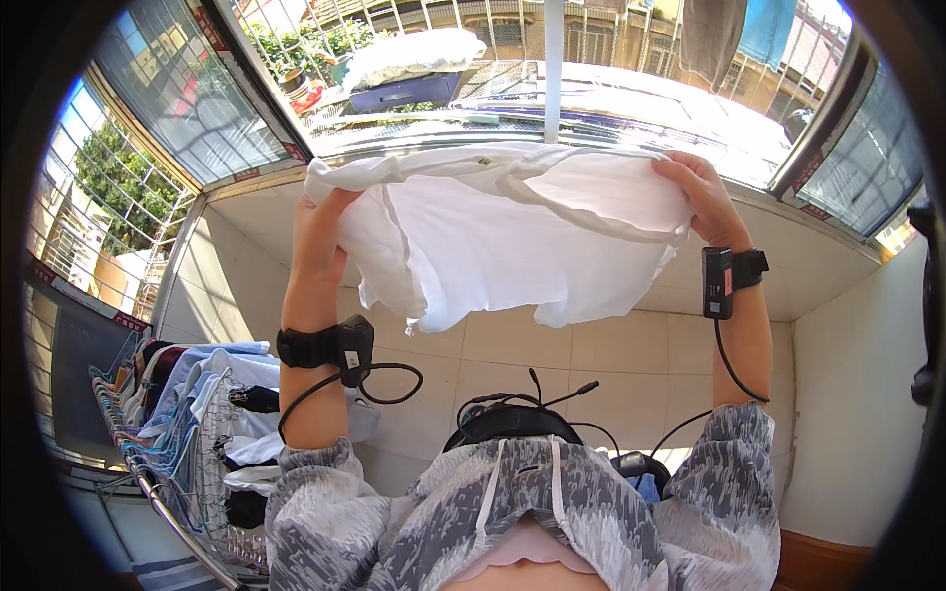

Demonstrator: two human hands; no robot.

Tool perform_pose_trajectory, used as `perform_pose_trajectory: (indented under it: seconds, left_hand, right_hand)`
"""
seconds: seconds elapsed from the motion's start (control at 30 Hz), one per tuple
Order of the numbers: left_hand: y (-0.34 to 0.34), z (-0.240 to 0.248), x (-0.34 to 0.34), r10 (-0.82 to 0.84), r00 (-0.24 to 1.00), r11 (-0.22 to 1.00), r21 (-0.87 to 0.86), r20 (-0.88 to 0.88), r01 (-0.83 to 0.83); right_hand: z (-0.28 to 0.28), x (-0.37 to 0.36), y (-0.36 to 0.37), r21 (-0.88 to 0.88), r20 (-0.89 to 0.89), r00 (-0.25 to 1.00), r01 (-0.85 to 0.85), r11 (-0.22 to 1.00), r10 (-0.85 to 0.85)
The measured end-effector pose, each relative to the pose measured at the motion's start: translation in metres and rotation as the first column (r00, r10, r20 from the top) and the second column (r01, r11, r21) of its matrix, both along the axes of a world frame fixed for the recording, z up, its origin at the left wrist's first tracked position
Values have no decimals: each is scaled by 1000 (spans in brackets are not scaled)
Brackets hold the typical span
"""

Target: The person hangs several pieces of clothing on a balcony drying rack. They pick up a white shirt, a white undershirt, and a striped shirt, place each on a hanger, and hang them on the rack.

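Note:
A thin white garment (503,236) is stretched between my two hands in front of the window, its lower edge hanging loose and uneven. My left hand (325,212) grips its upper left corner, with cloth bunched over the fingers. At the upper right corner, my right hand (695,192) pinches the fabric, thumb lying along the edge. Both arms are raised and reach forward. The garment's upper edge is folded and twisted, and a small dark mark shows near its middle. What kind of garment it is, I cannot tell.
On the left, a metal rail (163,497) carries several hangers with clothes (197,394). Beyond the barred window, a blue planter box (409,92) with a white cover stands by potted plants (286,69), and clothes (739,39) hang at upper right. A white wall (857,394) bounds the right.

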State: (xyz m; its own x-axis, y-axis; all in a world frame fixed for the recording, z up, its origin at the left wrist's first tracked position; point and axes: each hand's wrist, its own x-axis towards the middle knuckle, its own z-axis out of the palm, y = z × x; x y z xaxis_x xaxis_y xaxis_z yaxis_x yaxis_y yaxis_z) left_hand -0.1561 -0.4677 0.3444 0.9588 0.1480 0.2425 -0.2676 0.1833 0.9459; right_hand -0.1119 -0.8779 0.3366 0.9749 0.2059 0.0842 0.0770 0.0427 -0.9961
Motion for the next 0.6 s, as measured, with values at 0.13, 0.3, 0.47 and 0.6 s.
perform_pose_trajectory:
  seconds: [0.13, 0.3, 0.47, 0.6]
  left_hand:
    - [15, -12, -6, -91, 991, 988, -131, -100, 78]
    - [32, -22, 2, -175, 959, 950, -296, -222, 105]
    - [-23, -30, 4, 74, 987, 865, 484, 140, -133]
    - [-111, -54, -7, -417, 909, 703, 636, 7, 318]
  right_hand:
    - [21, -6, 6, -30, 22, 1000, 9, 999, -9]
    - [38, -18, 10, -2, 65, 988, 142, 990, -142]
    - [56, -36, 43, -125, 24, 997, -68, 990, 72]
    - [50, -42, 80, -343, -21, 941, -324, 882, 338]
